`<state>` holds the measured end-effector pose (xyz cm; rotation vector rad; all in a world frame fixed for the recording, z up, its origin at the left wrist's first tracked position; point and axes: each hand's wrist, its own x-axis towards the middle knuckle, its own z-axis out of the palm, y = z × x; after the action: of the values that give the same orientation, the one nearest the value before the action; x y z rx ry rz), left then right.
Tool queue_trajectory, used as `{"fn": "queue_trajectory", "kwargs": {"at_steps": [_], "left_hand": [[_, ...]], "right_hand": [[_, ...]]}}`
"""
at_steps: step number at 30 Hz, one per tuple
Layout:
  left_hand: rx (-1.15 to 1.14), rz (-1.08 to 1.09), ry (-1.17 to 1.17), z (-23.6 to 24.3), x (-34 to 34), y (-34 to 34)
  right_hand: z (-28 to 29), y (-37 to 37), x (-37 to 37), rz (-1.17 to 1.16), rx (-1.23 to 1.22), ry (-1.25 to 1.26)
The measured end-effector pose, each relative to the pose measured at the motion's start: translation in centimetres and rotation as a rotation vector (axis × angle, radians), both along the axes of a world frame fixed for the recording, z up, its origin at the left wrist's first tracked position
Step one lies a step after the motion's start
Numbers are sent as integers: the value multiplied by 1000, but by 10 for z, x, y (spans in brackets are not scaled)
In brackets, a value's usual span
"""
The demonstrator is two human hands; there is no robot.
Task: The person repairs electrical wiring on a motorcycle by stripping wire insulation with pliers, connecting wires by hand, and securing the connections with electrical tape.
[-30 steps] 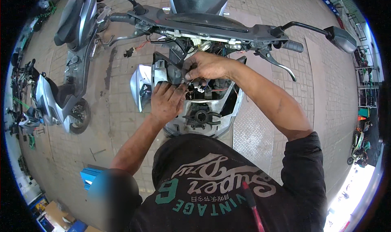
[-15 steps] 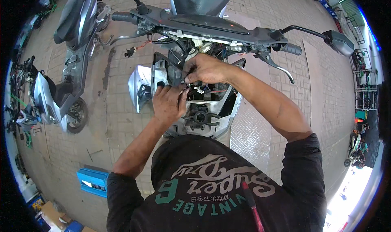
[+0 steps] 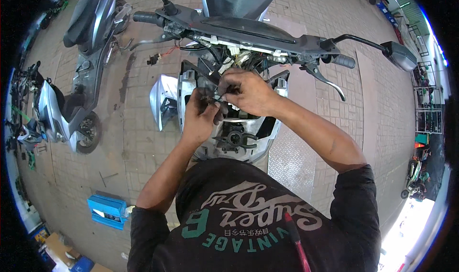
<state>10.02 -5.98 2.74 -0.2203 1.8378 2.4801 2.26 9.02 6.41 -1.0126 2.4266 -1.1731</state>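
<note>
Both hands meet inside the opened front of a scooter, just below its handlebar [image 3: 239, 30]. My left hand [image 3: 198, 116] is closed, thumb against fingers, at the left of the cavity. My right hand [image 3: 248, 91] comes in from the right, its thumb and forefinger pinched close to the left fingertips. Whatever small part lies between the fingertips is dark and too small to make out. Above the hands, pale wiring connectors [image 3: 233, 51] and dark cables show under the handlebar. Nearer me sits a round black lock fitting [image 3: 234, 138] in the grey inner panel [image 3: 246, 152].
A dark connector on red wires [image 3: 154, 59] hangs out at left, above a loose-looking silver side panel [image 3: 162, 102]. Brake levers [image 3: 327, 83] and a mirror [image 3: 400, 56] stick out. Another scooter [image 3: 86, 76] stands left; a blue toolbox [image 3: 107, 212] lies on the paving.
My right hand has shifted slightly right and down, its fingers curling in. My left hand has turned and moved a little right, with its thumb now toward the right fingertips.
</note>
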Motion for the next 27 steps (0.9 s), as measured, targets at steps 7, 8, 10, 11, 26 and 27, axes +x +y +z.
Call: {"fn": "queue_trajectory", "kwargs": {"at_steps": [7,8,10,11,26,27], "left_hand": [[-119,-250,-180,0,-15,-17],[-89,-278,-218,2,-16,-18],[-14,-323,-283,1,-20,-21],[32,-341,-310,-2,-22,-23],[-507,-441,105,-14,-26,-28],[-639,-380,298,-12,-25,-25]], "right_hand": [[3,9,14,61,51,100],[0,13,15,78,56,112],[-6,17,16,115,63,138],[-8,19,17,112,70,151],[0,22,16,195,155,252],[1,20,15,120,127,210]]}}
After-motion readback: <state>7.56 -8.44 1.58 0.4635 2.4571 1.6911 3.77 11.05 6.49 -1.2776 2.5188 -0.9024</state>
